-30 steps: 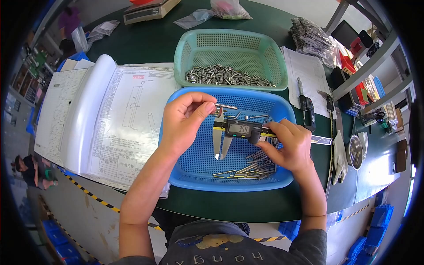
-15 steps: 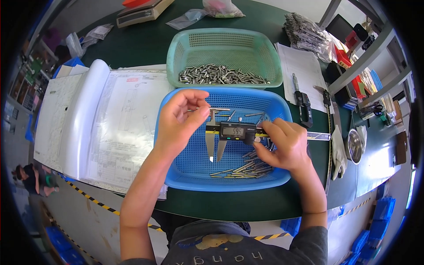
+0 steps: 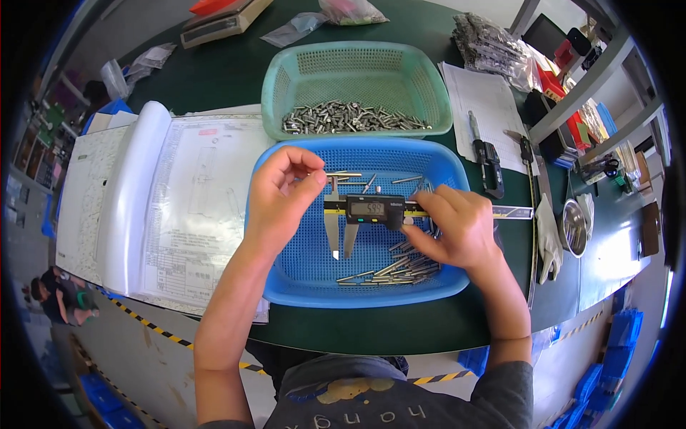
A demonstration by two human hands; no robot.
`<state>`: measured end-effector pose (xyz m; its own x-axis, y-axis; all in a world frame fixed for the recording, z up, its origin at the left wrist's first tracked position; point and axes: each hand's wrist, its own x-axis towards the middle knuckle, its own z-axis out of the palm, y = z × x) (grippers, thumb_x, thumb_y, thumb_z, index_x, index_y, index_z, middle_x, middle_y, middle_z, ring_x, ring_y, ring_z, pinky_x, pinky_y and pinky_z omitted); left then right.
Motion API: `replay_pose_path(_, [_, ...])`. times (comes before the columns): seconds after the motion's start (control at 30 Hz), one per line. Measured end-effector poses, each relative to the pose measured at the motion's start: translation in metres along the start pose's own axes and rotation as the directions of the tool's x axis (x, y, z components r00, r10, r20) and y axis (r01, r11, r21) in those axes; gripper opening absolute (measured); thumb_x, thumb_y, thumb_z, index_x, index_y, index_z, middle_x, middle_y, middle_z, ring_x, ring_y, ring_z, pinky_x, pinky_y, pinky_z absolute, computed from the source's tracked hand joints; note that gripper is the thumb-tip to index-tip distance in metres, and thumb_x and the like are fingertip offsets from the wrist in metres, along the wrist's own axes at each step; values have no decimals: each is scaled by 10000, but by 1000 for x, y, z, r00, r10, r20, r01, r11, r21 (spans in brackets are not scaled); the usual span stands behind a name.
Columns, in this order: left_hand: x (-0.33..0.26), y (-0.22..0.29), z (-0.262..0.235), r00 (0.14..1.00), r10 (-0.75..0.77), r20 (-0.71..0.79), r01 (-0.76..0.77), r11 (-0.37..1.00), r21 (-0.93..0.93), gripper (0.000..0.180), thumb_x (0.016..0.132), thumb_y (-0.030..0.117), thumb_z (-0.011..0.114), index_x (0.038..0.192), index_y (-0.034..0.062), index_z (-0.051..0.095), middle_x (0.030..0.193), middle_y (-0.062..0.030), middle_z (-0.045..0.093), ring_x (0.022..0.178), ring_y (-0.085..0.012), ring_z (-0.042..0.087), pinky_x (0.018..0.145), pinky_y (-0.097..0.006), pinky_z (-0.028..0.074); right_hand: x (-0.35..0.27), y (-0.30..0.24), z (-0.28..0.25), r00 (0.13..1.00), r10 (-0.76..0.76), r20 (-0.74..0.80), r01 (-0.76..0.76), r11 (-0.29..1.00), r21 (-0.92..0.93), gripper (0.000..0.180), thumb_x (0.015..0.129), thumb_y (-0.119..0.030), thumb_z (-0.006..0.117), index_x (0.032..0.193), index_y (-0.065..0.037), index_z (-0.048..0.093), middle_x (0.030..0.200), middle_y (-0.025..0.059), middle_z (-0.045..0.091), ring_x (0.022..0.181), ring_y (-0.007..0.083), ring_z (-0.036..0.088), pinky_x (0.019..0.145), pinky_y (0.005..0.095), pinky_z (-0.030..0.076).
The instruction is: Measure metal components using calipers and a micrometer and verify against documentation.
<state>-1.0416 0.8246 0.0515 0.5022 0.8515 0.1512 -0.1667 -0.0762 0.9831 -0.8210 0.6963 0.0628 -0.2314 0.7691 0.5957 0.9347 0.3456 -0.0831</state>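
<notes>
While both forearms reach up from the lower edge, the work is held over the blue basket (image 3: pixel 286 282), which sits on the dark green surface (image 3: pixel 236 68). A heap of thin metal pins (image 3: pixel 389 270) lies loose at the near right of that basket, just under the right hand (image 3: pixel 457 229).

The right hand is closed around the body of a digital caliper (image 3: pixel 375 209), fingers wrapped at the slider and thumb near the display; its long jaws point down toward the basket floor. The left hand (image 3: pixel 282 196) has thumb and fingertips pressed together on one end of a single pin (image 3: pixel 343 174), which is held level just above the caliper's beam.

Judged from this, a good reading calls for the pin to be seated square between the measuring faces, not tilted, with light, even thumb pressure on the slider and the display kept facing up. The basket is best kept below, so a dropped pin is caught.

Beyond, a green basket (image 3: pixel 275 93) holds a row of short metal parts (image 3: pixel 350 118). Paper drawings (image 3: pixel 193 207) lie to the left.
</notes>
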Motion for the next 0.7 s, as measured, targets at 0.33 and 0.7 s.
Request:
replay_pose_path(0.33, [11, -21, 9, 982, 172, 71, -154, 538, 829, 159, 738, 34, 660, 890, 42, 613, 845, -90, 596, 800, -271, 598, 691, -368, 484, -4, 6, 4, 968, 180, -174, -170, 983, 72, 417, 671, -435, 794, 788, -70, 631, 625, 46, 568, 488, 224, 568, 430, 309, 422])
replay_pose_path(0.7, [-15, -45, 62, 592, 209, 778, -800, 269, 537, 112, 696, 119, 700, 769, 55, 643, 849, -93, 595, 751, -310, 593, 665, -431, 486, -6, 6, 5, 950, 229, -211, -206, 971, 125, 372, 660, -366, 806, 802, -61, 647, 645, 52, 595, 506, 219, 583, 438, 303, 436])
